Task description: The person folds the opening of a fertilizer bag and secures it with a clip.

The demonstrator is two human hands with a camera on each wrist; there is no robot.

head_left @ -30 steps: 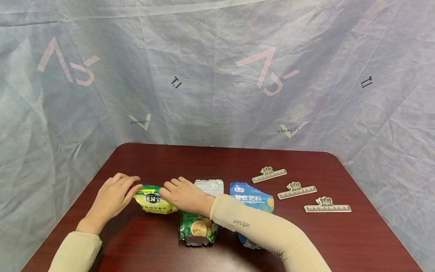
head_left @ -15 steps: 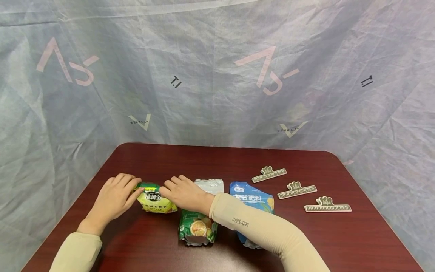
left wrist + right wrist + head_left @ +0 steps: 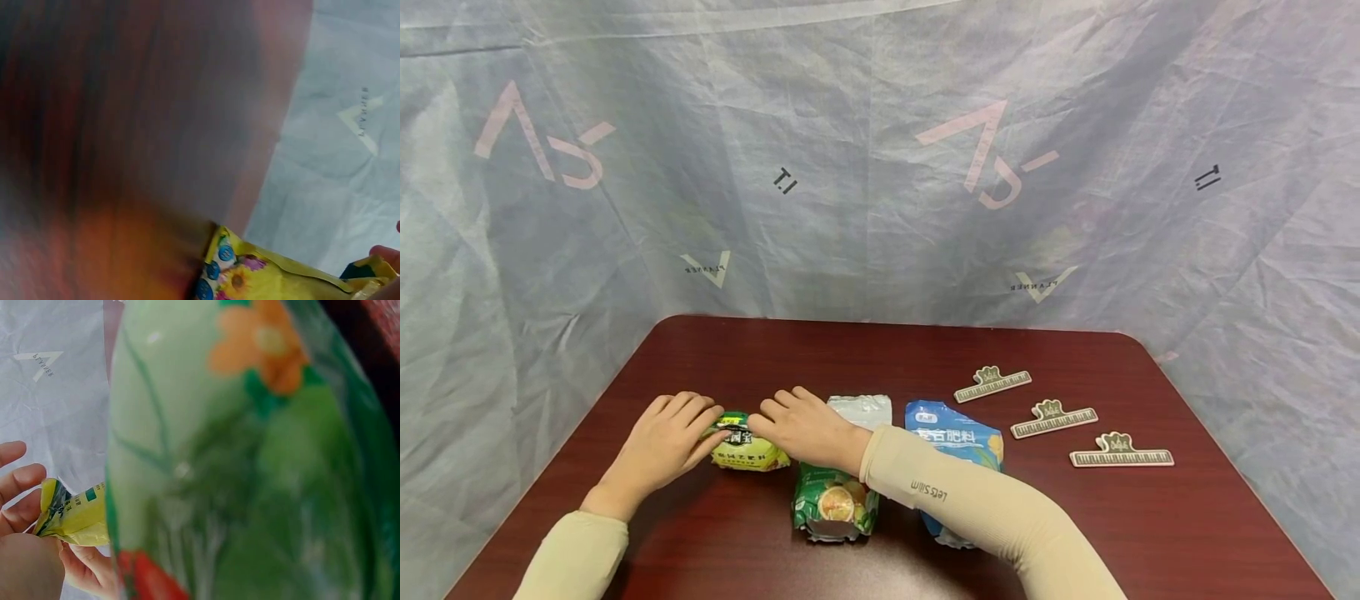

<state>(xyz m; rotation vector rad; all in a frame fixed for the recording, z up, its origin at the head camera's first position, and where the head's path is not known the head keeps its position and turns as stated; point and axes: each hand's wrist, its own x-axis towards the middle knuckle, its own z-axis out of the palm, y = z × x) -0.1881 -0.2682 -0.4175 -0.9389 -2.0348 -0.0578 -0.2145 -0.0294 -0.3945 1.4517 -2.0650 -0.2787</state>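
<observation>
A small yellow and green plastic bag (image 3: 751,455) with flower pictures sits on the left part of the table. My left hand (image 3: 664,442) pinches its upper left corner between thumb and fingers. The right hand (image 3: 805,428) grips the upper right end from above, hiding that corner. Up close in the right wrist view, the yellow bag's top (image 3: 81,519) looks gathered and creased between the fingers. The left wrist view shows the bag's flower-printed side (image 3: 250,278), with fingertips (image 3: 387,255) at its top edge. Under the right wrist lies a green bag with orange fruit pictures (image 3: 835,504).
A blue bag (image 3: 955,442) lies partly beneath the right forearm. Several bags stand in a row on the dark red table (image 3: 850,358). Three metal clips, the far clip (image 3: 992,384), the middle clip (image 3: 1052,419) and the near clip (image 3: 1122,452), lie at the right.
My left hand has shifted slightly right, toward the right hand, and the bag's left upper corner has come inward with it. The right hand has hardly moved.
</observation>
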